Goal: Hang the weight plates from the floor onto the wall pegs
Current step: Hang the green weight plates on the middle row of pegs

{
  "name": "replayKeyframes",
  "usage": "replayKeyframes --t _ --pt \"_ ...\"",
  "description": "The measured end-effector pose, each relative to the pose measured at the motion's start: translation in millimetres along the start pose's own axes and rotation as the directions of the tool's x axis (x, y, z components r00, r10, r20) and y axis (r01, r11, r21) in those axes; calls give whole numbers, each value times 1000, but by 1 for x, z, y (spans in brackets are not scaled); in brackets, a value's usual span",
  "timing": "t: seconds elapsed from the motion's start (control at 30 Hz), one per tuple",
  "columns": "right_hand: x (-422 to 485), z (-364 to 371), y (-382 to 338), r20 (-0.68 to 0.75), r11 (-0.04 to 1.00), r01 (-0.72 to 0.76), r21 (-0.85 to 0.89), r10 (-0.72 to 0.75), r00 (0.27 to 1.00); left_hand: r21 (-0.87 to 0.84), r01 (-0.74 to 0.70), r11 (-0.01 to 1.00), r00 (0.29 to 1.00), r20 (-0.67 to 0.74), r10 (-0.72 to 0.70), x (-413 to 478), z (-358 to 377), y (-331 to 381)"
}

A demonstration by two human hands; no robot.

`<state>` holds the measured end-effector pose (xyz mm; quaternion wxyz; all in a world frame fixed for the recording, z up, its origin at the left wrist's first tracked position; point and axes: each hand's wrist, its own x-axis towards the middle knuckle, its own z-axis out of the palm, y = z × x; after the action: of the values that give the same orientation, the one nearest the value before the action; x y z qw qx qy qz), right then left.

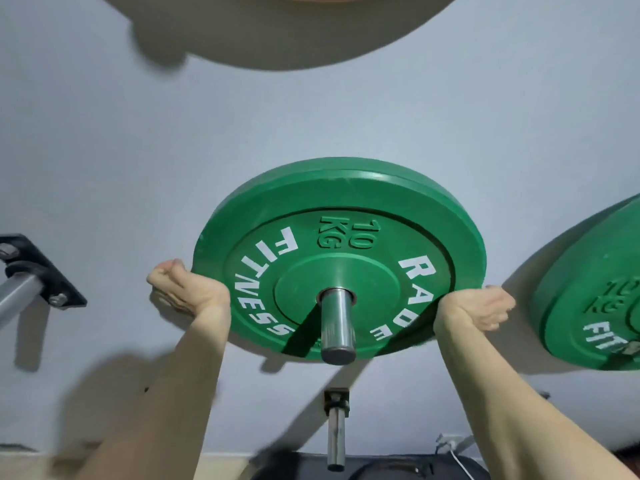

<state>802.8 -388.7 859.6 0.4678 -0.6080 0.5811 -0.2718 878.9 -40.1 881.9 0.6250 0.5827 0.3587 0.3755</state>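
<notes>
Green round rubber 10 kg weight plate sat on the polished steel wall peg, peg end sticking out through the hub. Left hand and right hand gripped the lower rim on opposite sides, fingers curled behind it (probably to keep it square while seating it against the wall). Second green plate hung to the right, with a bare steel peg below.

Matt green rubbery finish on the plate, scuffed at the rim. Through its hub, polished glossy metal peg. Behind the plate, smooth matt painted wall. Left of the plate, matt black metal bracket.
</notes>
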Motion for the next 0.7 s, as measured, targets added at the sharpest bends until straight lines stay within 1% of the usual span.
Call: replayKeyframes --t 0.03,0.1,0.17,0.23,0.27,0.4,0.5,0.53,0.6,0.63,0.67,0.7 --pt "7 12 -2 -47 1000 -20 22 21 999 -16 -6 1000 1000 -21 6 5 8 -7" --pt "12 22 -3 -68 996 -6 85 11 998 -47 -5 999 1000 -23 4 8 16 -13" --pt "11 20 0 -31 987 1 160 4 1000 24 -15 1000 1000 2 15 6 11 -13" --pt "10 18 0 29 958 -46 283 39 999 5 42 999 998 45 -42 5 7 -8" --pt "8 18 -1 40 946 -70 318 60 997 4 45 999 998 49 -45 5 6 -6" --pt "3 13 -2 53 954 -61 293 47 997 64 69 996 995 67 -73 1 2 2" --pt "-1 12 0 109 954 -61 295 30 994 136 71 988 995 62 -80 0 -1 4" --pt "-1 12 0 89 954 -61 293 37 995 168 59 984 996 63 -70 0 -2 5" --pt "4 15 -1 26 979 -46 199 42 999 213 30 977 997 69 -46 -1 -2 5" --pt "10 17 2 29 984 -38 172 34 999 238 14 971 997 76 -33 0 -2 4" --pt "14 19 3 36 982 -45 181 39 999 282 -16 959 996 93 -11 1 -3 3" --pt "11 15 2 27 993 -6 119 3 1000 325 -59 944 993 113 23 2 -3 2"
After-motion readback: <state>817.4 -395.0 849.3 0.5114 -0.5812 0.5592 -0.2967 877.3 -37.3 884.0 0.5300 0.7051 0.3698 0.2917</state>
